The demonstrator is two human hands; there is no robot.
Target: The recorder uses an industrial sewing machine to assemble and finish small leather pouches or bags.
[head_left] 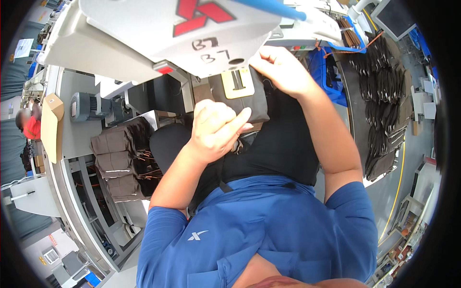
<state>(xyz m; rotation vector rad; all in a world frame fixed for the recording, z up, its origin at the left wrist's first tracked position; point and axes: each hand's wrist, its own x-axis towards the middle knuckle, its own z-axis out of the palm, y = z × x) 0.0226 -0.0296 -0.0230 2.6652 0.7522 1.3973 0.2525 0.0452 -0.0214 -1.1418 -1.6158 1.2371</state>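
A dark fabric piece [254, 110] is under the large white machine head [120, 33], with a cream plate [245, 90] with a long slot lying on it. My left hand [216, 129] has its fingers curled closed at the fabric's lower left edge, gripping it; the fingertips are partly hidden. Higher up on the other side, my right hand [283, 72] is closed on the fabric's right edge beside the plate, its fingertips partly behind the machine head. My lap in black trousers lies below the fabric.
Stacked dark fabric pieces [110, 158] sit at left beside a grey motor [86, 105] and a cardboard piece [52, 125]. Right are a blue bin [331, 96], hanging dark pieces [384, 96] and a monitor [394, 17]. A person in red [31, 127] is at far left.
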